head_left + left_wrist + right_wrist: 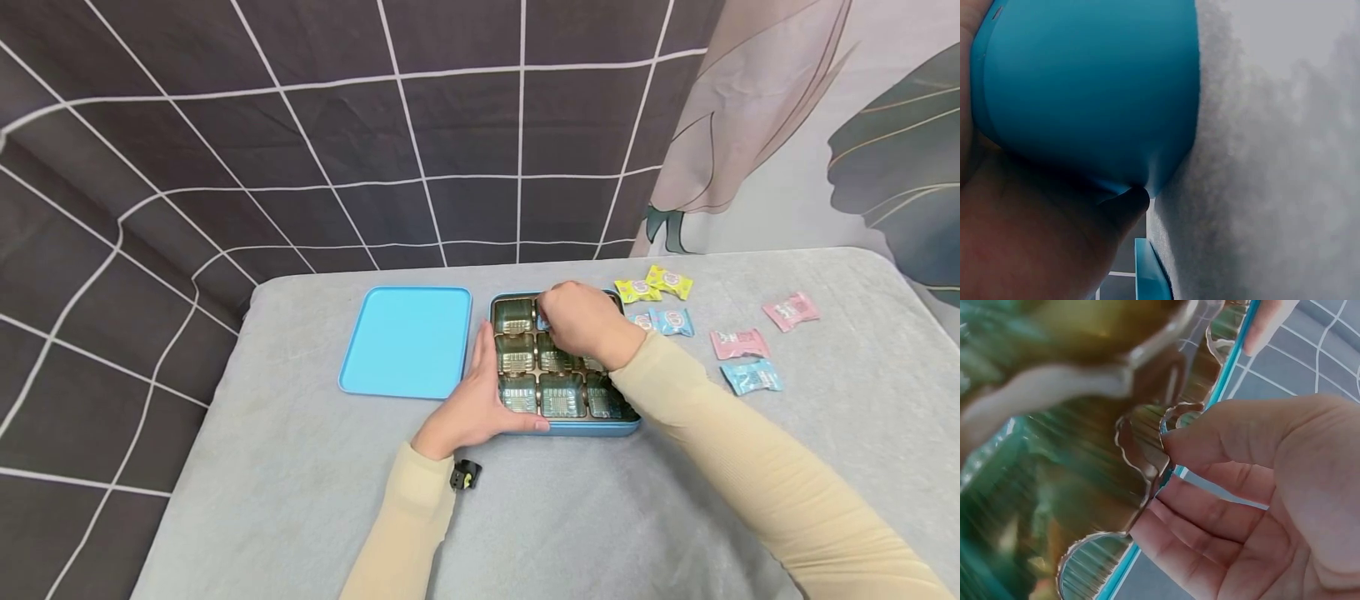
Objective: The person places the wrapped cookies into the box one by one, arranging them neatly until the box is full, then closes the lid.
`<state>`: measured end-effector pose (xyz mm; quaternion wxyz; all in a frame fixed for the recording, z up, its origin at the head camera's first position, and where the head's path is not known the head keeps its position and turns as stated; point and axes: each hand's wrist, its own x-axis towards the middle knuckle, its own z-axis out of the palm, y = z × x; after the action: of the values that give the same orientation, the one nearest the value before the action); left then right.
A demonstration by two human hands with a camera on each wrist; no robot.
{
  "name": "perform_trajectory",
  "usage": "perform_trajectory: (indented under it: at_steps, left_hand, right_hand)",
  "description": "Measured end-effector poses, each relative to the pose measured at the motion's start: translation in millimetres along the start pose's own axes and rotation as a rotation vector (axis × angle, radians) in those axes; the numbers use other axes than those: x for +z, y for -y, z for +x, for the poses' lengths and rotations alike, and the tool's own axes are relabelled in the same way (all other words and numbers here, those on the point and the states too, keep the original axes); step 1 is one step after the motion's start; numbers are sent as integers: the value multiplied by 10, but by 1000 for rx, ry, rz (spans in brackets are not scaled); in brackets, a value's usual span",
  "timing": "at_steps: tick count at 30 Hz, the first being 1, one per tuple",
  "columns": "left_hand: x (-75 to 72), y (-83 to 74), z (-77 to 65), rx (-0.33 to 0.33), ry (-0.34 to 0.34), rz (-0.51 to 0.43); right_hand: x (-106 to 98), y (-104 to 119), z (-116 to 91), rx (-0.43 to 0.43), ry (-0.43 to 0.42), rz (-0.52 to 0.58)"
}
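A blue tin point(592, 429) with a clear, compartmented plastic insert point(562, 396) lies on the grey cloth. My left hand point(480, 396) rests against its near left corner, fingers straight along the left side and thumb along the front wall. Over the far middle compartment, my right hand point(581, 321) has its fingers curled downward. A bit of blue wrapped candy point(542, 322) shows at those fingertips, mostly hidden. In the right wrist view, the thumb and fingers point(1197, 444) come together at the insert's edge.
The tin's light blue lid point(405, 342) lies to the left. Right of the tin are yellow candies point(670, 282), blue candies point(672, 322), pink candies point(740, 343) and a teal candy point(752, 377). A dark grid-patterned curtain point(450, 133) hangs behind the cloth-covered surface.
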<state>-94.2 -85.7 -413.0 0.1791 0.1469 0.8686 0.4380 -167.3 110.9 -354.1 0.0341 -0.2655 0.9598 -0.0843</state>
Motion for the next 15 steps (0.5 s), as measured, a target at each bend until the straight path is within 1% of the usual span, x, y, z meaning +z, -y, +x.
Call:
perform_trajectory:
  at_steps: [6, 15]
  left_hand:
    - [8, 8, 8, 3, -1, -2]
    - [6, 6, 9, 6, -6, 8]
  right_hand:
    - [9, 24, 3, 2, -39, 10]
    - [25, 29, 29, 14, -14, 18]
